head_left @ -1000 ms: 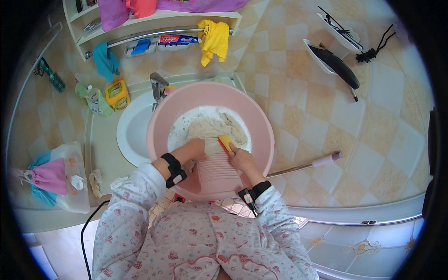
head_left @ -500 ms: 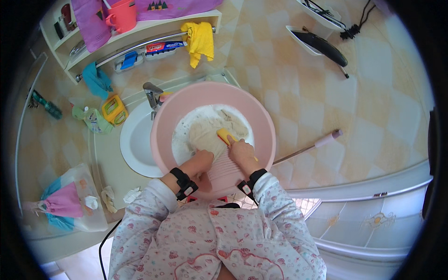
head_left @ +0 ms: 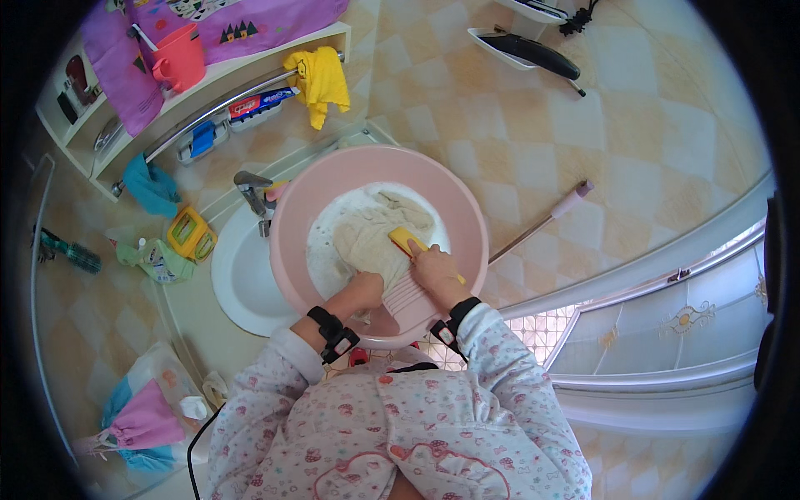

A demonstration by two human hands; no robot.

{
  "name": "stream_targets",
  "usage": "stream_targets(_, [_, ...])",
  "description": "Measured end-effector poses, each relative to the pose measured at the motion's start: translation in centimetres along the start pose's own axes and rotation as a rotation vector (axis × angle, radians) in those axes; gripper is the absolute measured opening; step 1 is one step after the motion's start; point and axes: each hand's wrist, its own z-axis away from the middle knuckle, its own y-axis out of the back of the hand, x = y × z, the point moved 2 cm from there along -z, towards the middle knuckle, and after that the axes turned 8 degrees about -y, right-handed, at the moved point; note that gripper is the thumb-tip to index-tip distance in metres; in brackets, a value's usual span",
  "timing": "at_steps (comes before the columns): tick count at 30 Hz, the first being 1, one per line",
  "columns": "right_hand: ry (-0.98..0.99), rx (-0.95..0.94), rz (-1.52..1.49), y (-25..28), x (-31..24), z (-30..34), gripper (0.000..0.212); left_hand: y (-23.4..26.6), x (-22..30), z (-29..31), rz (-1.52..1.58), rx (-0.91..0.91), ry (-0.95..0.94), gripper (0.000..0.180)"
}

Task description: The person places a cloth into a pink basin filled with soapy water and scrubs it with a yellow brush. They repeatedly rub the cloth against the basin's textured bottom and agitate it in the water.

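Note:
A wide pink basin [head_left: 462,196] holds white suds [head_left: 329,218] and a wet beige cloth [head_left: 362,237]. Ridges of a washboard [head_left: 406,302] run along the basin's near wall, and part of the cloth lies over them. My left hand [head_left: 364,293] is closed on the near edge of the cloth, its fingertips mostly hidden. Just to its right, my right hand [head_left: 433,268] grips a yellow scrubbing brush [head_left: 402,239], whose front end rests on the cloth. The bristles are mostly out of sight beneath it.
Left of the basin are a white sink [head_left: 242,279] and a faucet [head_left: 252,190]. A yellow container [head_left: 192,235] and a green-white pouch [head_left: 158,260] stand farther left. A pink-handled rod [head_left: 562,204] leans to the right. A shelf [head_left: 229,73] holds a red mug [head_left: 179,58].
The whole view has turned slightly, shifting the shelf and wall things left. Both hands keep their holds on the cloth and brush, with little movement relative to the basin.

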Motion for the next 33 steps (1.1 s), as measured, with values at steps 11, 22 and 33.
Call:
stream_targets(11, [0.001,-0.119,-0.067,0.1,0.6,1.7,0.049,-0.4,-0.1,0.8,0.051,0.097,0.012,0.013])
stream_targets(22, [-0.131,-0.549,-0.237,-8.6,8.0,-7.6,0.029,2.6,-1.2,-0.4,0.050,0.316,0.099,0.058])
stream_targets(33, [0.069,-0.312,-0.090,3.2,3.8,0.9,0.047,1.9,1.4,-2.7,0.090,0.170,0.068,0.034])
